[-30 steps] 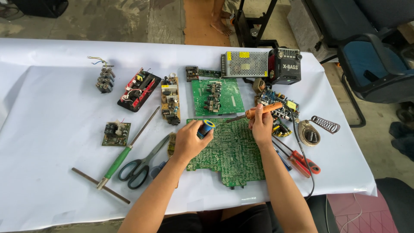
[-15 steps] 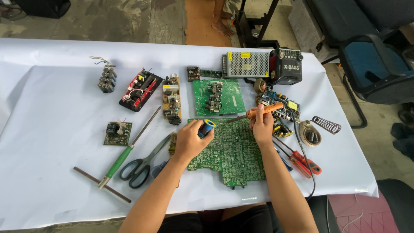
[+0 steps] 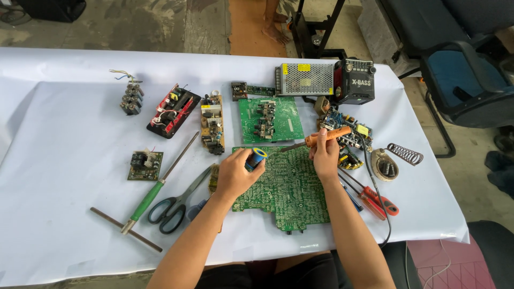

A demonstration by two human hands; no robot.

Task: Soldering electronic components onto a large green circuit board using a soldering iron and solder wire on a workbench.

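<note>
Head view, looking down: I record soldering work in hand on the large green circuit board (image 3: 286, 190), which lies solder side up on the white tabletop (image 3: 64, 134), directly under both hands. My right hand (image 3: 325, 158) has its fingers clenched around the orange handle of the soldering iron (image 3: 321, 137); the metal tip runs leftward from those fingers and sits at the board's upper edge. I cannot tell whether the tip touches a joint. My left hand (image 3: 235, 174) has its fingers wrapped around a small blue and yellow solder spool (image 3: 256, 158), held over the board's upper left corner, just left of the iron tip.

Beyond the fingers lies a smaller green board (image 3: 269, 119). To the right of the right-hand fingers rest the coiled iron stand (image 3: 404, 154) and red-handled screwdrivers (image 3: 375, 198). To the left of the left-hand fingers lie scissors (image 3: 174, 206) and a green-handled screwdriver (image 3: 152, 192).

Judgement: the step is the approach to a joint, iron and solder brought close together. The next move calls for a steady tip on one pad and solder fed to that same point, without bridging the neighbouring pads.
</note>
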